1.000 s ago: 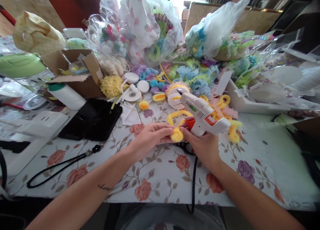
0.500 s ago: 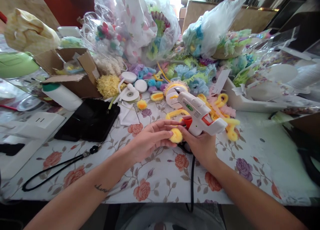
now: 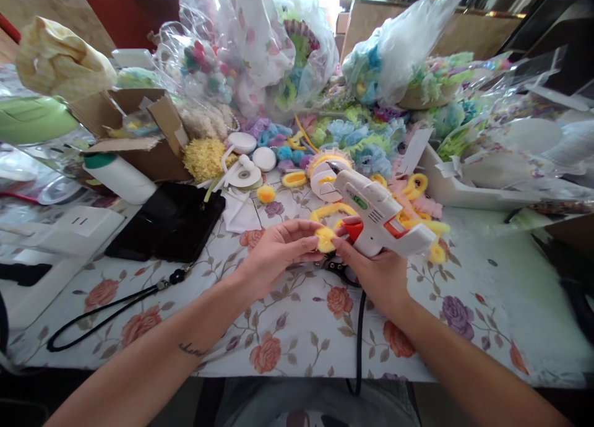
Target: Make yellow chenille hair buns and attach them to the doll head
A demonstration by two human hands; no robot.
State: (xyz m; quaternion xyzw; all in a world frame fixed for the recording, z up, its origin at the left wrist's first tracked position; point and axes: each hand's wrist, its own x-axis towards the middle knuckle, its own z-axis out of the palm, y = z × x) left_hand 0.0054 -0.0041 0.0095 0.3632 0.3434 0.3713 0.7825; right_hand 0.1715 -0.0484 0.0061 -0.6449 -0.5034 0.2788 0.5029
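Observation:
My left hand (image 3: 285, 250) pinches a small fuzzy yellow piece (image 3: 325, 239) between thumb and fingers. Wrapped round a white glue gun (image 3: 374, 207) with a red trigger, my right hand (image 3: 378, 269) also touches the yellow piece with its fingertips. The gun's nozzle points up and away to the left. A black cord (image 3: 360, 334) runs down from below the right hand over the table's front edge. Under the hands lie black-handled scissors (image 3: 341, 269), partly hidden. Just beyond them is a bent yellow fuzzy strip (image 3: 331, 210).
A black tablet-like device (image 3: 164, 223) and a white bottle (image 3: 120, 178) lie at left, beside a cardboard box (image 3: 134, 117). A yellow pompom (image 3: 266, 194) sits near white spools (image 3: 245, 174). Plastic bags (image 3: 394, 49) and colourful trimmings crowd the back; a white box (image 3: 464, 189) stands at right.
The yellow piece has turned and risen slightly between my fingertips. My right hand has shifted a little to the right with the glue gun, and more of the scissors shows.

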